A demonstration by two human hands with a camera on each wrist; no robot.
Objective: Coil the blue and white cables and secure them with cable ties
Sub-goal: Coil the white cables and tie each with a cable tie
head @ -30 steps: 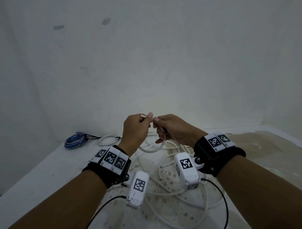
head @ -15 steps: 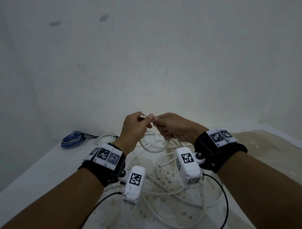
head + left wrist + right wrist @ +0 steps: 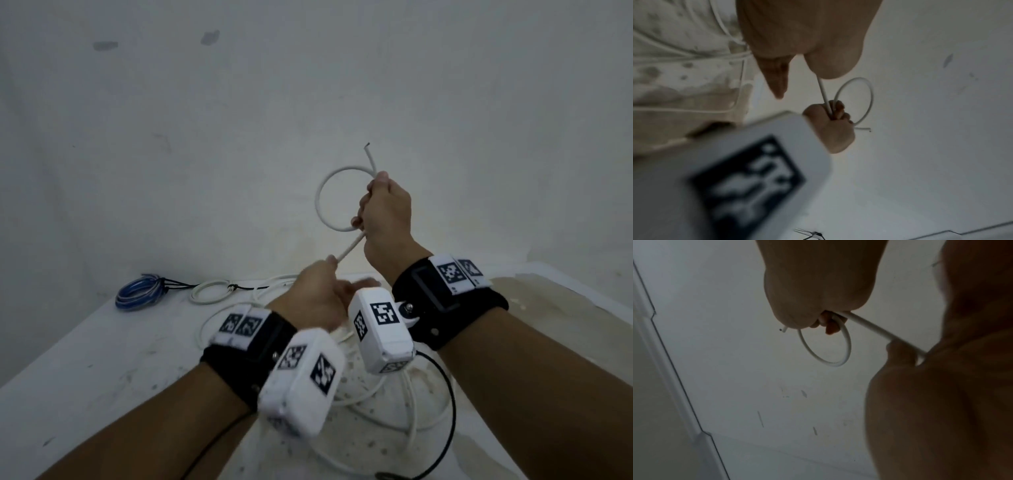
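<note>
The right hand (image 3: 385,212) is raised above the surface (image 3: 85,359), its grip closed on the white cable (image 3: 320,192) where one round loop crosses itself. The loop stands up and to the left of the fist, and the cable's cut end (image 3: 368,145) sticks up past the thumb. From the bottom of that fist a straight run of the same cable slants down to the left hand (image 3: 318,298), which pinches it between thumb and fingertips; the left wrist view shows the other fingers (image 3: 777,78) of this hand extended. The rest of the white cable lies in loose tangled turns on the stained surface beneath both wrists. At the far left of the surface, near the wall (image 3: 308,85), a coiled blue cable (image 3: 138,294) lies bound with a black cable tie (image 3: 171,283). Just beside it, to its right, a small white coil (image 3: 210,291) lies, also with a black tie (image 3: 234,287).
</note>
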